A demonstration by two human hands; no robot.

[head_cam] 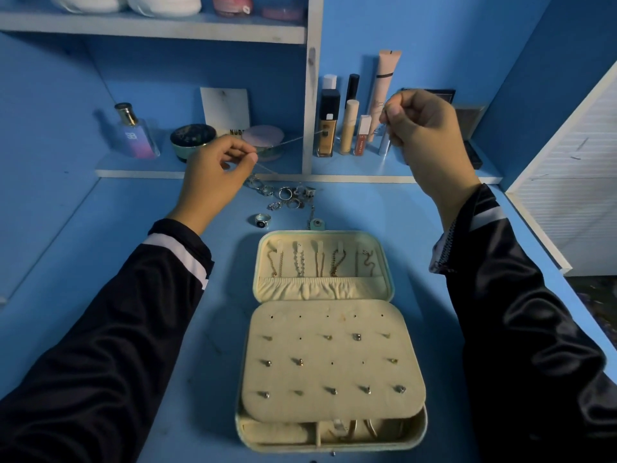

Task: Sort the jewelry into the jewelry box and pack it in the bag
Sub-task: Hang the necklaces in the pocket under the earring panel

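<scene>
An open cream jewelry box (384,322) lies on the blue desk. Its lid holds several hanging chains, and its flap panel carries several stud earrings. Above the desk a thin silver necklace (293,139) is stretched between my hands. My left hand (218,175) pinches one end and my right hand (422,128) pinches the other, higher up. Behind the box lies a heap of loose rings and chains (287,194). A dark-stoned ring (261,220) sits apart, in front of the heap. No bag is in view.
A low shelf behind the desk holds a perfume bottle (135,133), a round compact (193,139), a pink puff (263,135) and several makeup tubes (350,127). A white louvred panel (574,195) stands at the right edge.
</scene>
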